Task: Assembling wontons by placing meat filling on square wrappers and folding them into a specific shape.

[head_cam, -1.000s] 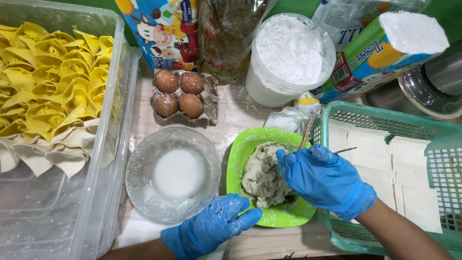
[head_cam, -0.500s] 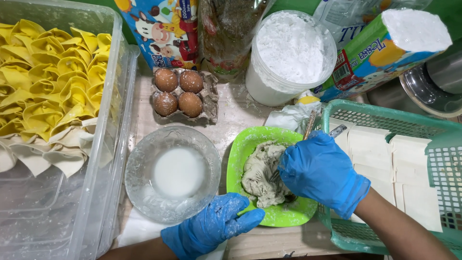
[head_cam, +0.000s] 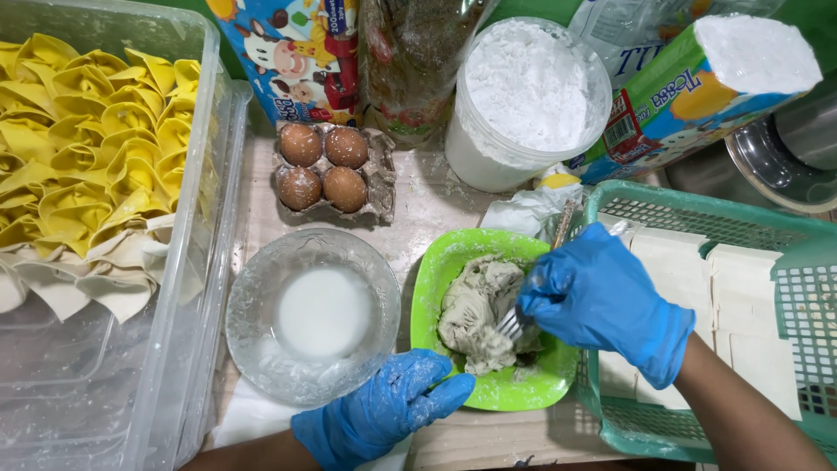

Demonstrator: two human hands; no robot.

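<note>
The right hand (head_cam: pixel 602 301), in a smooth blue glove, has its fingers curled tight around a metal fork (head_cam: pixel 514 321), whose tines press into a lumpy grey-green filling (head_cam: pixel 475 318). The filling sits heaped in a glossy square green plate (head_cam: pixel 436 270) near the middle of the counter. The left hand (head_cam: pixel 384 414), gloved in blue and dusted white, lies against the plate's near rim with fingers loosely extended and together, holding nothing.

Just left of the plate stands a textured glass bowl (head_cam: pixel 253 349) with cloudy white liquid pooled in it. Behind it, four brown eggs (head_cam: pixel 323 166) rest in a rough grey pulp carton. A round white tub (head_cam: pixel 527 96) of fine white powder stands behind the plate.

To the right, a teal plastic mesh basket (head_cam: pixel 663 205) holds flat, pale square wrappers (head_cam: pixel 741 279) in stacks. On the left, a clear plastic box (head_cam: pixel 105 366) holds folded yellow dumplings (head_cam: pixel 87 139), creased and petal-like, packed close together.
</note>
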